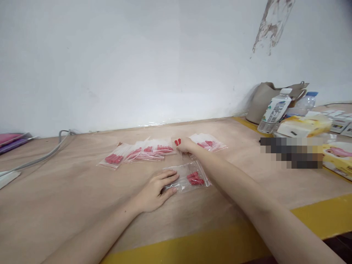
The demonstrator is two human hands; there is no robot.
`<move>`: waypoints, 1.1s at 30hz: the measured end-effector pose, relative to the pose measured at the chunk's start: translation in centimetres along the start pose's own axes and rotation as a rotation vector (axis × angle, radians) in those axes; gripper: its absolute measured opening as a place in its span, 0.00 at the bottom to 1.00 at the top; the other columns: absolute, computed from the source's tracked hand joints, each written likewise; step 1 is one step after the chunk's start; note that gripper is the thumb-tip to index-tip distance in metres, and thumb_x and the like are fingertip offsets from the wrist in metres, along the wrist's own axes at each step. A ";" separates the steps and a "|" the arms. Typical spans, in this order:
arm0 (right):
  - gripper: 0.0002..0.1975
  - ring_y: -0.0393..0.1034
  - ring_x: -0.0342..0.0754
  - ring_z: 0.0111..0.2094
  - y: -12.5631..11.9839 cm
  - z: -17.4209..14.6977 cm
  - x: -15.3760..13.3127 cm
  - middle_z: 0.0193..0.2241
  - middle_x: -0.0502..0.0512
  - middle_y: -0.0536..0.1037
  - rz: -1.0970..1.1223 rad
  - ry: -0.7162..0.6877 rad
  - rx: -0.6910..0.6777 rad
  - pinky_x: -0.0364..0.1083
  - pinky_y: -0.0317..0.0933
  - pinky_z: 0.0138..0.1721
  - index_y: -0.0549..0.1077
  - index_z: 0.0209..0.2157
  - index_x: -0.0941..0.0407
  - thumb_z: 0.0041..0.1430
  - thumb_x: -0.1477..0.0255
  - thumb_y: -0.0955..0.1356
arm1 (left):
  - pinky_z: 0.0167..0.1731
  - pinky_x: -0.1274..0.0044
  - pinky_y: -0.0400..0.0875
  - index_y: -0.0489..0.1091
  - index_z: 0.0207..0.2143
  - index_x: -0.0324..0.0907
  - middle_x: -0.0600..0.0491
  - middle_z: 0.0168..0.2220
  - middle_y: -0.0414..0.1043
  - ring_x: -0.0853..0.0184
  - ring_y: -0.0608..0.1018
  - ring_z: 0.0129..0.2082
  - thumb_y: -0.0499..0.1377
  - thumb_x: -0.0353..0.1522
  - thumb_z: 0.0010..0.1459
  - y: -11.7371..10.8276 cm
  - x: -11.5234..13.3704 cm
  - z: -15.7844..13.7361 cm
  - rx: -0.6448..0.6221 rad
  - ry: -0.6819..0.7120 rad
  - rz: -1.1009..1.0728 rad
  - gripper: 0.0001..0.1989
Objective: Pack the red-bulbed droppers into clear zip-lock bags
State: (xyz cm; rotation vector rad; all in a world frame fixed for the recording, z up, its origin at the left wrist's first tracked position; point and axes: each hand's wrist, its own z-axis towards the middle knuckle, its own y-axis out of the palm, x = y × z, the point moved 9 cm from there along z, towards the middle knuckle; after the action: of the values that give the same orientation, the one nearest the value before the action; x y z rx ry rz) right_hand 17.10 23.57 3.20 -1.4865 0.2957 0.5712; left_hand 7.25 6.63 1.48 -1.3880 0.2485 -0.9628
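Observation:
My left hand (162,187) lies with its fingers stretched out on the left end of a clear zip bag (181,172), which rests on the table. Several red pieces (195,178) show inside that bag, too small to name. Farther out, my right hand (187,145) has its fingers closed on another clear bag, with red pieces (178,142) by the fingertips; most of this bag is hidden by the hand. Left of it spreads an overlapping row of zip bags (143,149) with red contents. More filled bags (208,142) lie just right of the right hand.
A grey cable (52,156) and pink and purple packets (13,142) are at the left. At the right stand a taupe bag (260,102), a bottle (275,112) and yellow tissue packs (305,124). Yellow tape (324,216) marks the table's front edge; a white wall (165,66) rises behind.

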 end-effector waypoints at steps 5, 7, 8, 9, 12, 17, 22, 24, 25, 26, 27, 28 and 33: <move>0.33 0.67 0.41 0.21 -3.3 -3.9 3.2 0.22 0.49 0.71 0.298 -0.038 0.163 0.39 0.60 0.22 0.47 0.57 0.63 0.51 0.74 0.63 | 0.55 0.65 0.58 0.60 0.55 0.47 0.50 0.57 0.59 0.60 0.62 0.57 0.50 0.39 0.61 0.0 -0.1 0.0 0.000 -0.003 0.006 0.20; 0.36 0.63 0.40 0.17 -4.8 -6.2 5.3 0.21 0.44 0.67 0.536 -0.042 0.263 0.39 0.58 0.18 0.44 0.58 0.60 0.49 0.73 0.64 | 0.55 0.65 0.58 0.60 0.55 0.47 0.50 0.57 0.59 0.61 0.63 0.56 0.50 0.39 0.61 0.0 -0.2 0.0 0.004 -0.003 0.006 0.20; 0.36 0.61 0.39 0.15 -5.2 -7.2 6.5 0.21 0.43 0.66 0.634 -0.034 0.287 0.39 0.57 0.16 0.44 0.57 0.58 0.49 0.72 0.64 | 0.55 0.65 0.58 0.60 0.55 0.47 0.50 0.57 0.59 0.61 0.63 0.56 0.50 0.39 0.61 0.0 -0.2 0.0 0.006 -0.004 0.006 0.20; 0.34 0.60 0.38 0.14 -5.6 -8.2 7.5 0.21 0.43 0.66 0.721 -0.020 0.316 0.39 0.56 0.15 0.45 0.56 0.57 0.49 0.71 0.64 | 0.55 0.65 0.58 0.60 0.55 0.47 0.50 0.57 0.59 0.61 0.63 0.56 0.50 0.39 0.61 0.1 -0.2 0.0 0.005 -0.006 0.006 0.20; 0.33 0.61 0.39 0.15 -5.8 -10.2 10.0 0.21 0.42 0.65 0.876 0.035 0.352 0.39 0.57 0.14 0.49 0.52 0.56 0.47 0.68 0.67 | 0.55 0.65 0.58 0.60 0.55 0.47 0.50 0.57 0.59 0.61 0.62 0.57 0.50 0.39 0.61 0.1 -0.3 0.0 -0.004 -0.016 0.007 0.20; 0.27 0.64 0.40 0.17 -4.1 -10.9 11.0 0.20 0.41 0.65 1.057 0.071 0.366 0.40 0.63 0.19 0.52 0.45 0.53 0.46 0.65 0.68 | 0.55 0.65 0.58 0.60 0.56 0.47 0.51 0.57 0.58 0.61 0.63 0.56 0.51 0.38 0.61 0.1 -0.3 0.0 -0.007 -0.024 -0.008 0.21; 0.18 0.70 0.41 0.23 -1.5 -11.3 9.5 0.23 0.43 0.67 1.235 0.092 0.209 0.44 0.67 0.28 0.53 0.40 0.51 0.50 0.67 0.66 | 0.55 0.64 0.58 0.60 0.56 0.47 0.51 0.57 0.59 0.60 0.63 0.56 0.51 0.38 0.61 -0.1 0.0 0.0 0.011 -0.020 -0.028 0.21; 0.14 0.71 0.42 0.25 -0.9 -11.7 9.0 0.24 0.44 0.68 1.257 0.099 0.140 0.46 0.68 0.31 0.54 0.38 0.51 0.52 0.67 0.64 | 0.55 0.64 0.58 0.58 0.57 0.47 0.51 0.57 0.59 0.60 0.63 0.56 0.51 0.38 0.61 -0.1 0.0 0.0 0.018 -0.017 -0.039 0.22; 0.13 0.71 0.42 0.25 -0.8 -11.9 8.9 0.25 0.44 0.68 1.245 0.100 0.123 0.46 0.67 0.32 0.55 0.37 0.52 0.52 0.67 0.64 | 0.55 0.65 0.58 0.57 0.57 0.46 0.51 0.57 0.59 0.61 0.63 0.56 0.51 0.38 0.61 -0.2 0.0 0.0 0.024 -0.016 -0.042 0.22; 0.13 0.71 0.42 0.25 -0.8 -12.0 8.9 0.25 0.45 0.68 1.219 0.099 0.108 0.46 0.67 0.32 0.55 0.36 0.52 0.52 0.67 0.64 | 0.55 0.65 0.58 0.57 0.57 0.46 0.51 0.57 0.60 0.61 0.63 0.56 0.51 0.38 0.60 -0.2 0.0 0.0 0.030 -0.014 -0.045 0.22; 0.13 0.70 0.41 0.24 -0.9 -12.1 9.0 0.26 0.46 0.69 1.184 0.096 0.089 0.46 0.67 0.31 0.57 0.35 0.53 0.51 0.66 0.65 | 0.55 0.65 0.59 0.57 0.57 0.46 0.51 0.57 0.60 0.61 0.63 0.56 0.52 0.38 0.60 -0.2 0.0 0.0 0.035 -0.010 -0.048 0.23; 0.13 0.69 0.41 0.24 -1.0 -12.2 9.0 0.26 0.46 0.70 1.142 0.088 0.058 0.45 0.66 0.30 0.58 0.34 0.54 0.49 0.66 0.66 | 0.55 0.65 0.59 0.57 0.57 0.46 0.51 0.57 0.60 0.61 0.63 0.56 0.52 0.38 0.60 -0.2 0.1 0.0 0.040 -0.007 -0.049 0.23; 0.16 0.64 0.38 0.21 -0.9 -12.3 8.7 0.21 0.46 0.70 0.939 0.040 -0.171 0.38 0.58 0.21 0.66 0.31 0.58 0.43 0.64 0.71 | 0.54 0.66 0.59 0.57 0.57 0.45 0.51 0.56 0.61 0.61 0.63 0.56 0.51 0.38 0.60 -0.4 0.2 0.0 0.042 -0.009 -0.040 0.22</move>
State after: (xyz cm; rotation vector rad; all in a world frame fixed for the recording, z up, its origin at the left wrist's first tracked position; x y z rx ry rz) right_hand 26.75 12.99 -1.54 -1.4710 1.0182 1.3333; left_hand 7.19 6.55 1.88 -1.3632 0.1934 -0.9888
